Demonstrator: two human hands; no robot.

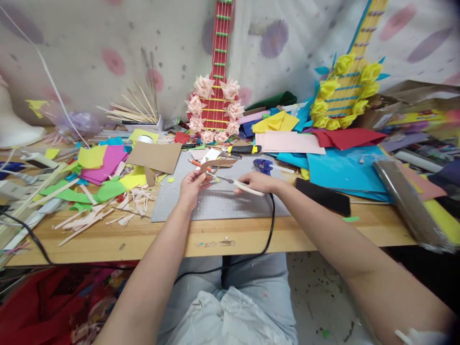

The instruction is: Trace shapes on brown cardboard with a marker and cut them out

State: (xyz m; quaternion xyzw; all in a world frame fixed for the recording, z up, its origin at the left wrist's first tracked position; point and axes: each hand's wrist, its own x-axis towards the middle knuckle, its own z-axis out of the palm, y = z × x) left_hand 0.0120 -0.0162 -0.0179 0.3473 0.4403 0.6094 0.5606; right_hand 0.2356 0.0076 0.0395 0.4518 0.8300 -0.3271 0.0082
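My left hand (193,188) pinches a curved strip of brown paper (217,163) over the grey cutting mat (172,203). Closed around the white handles of a pair of scissors (247,187) is my right hand (257,183). The blades point left, toward the strip near my left fingers; whether they touch the paper I cannot tell. An orange pen or pencil (196,163) lies just behind my left hand. Beyond my right hand rests a blue glue gun (263,166); a black cord (272,225) runs from that area over the table edge.
A yellow-black utility knife (244,149) lies at the mat's back. Brown cardboard (154,157) and pale paper scraps (134,203) are to the left. Blue sheets (341,167) and a black phone-like slab (322,196) are to the right. A red paper guitar (217,103) stands behind.
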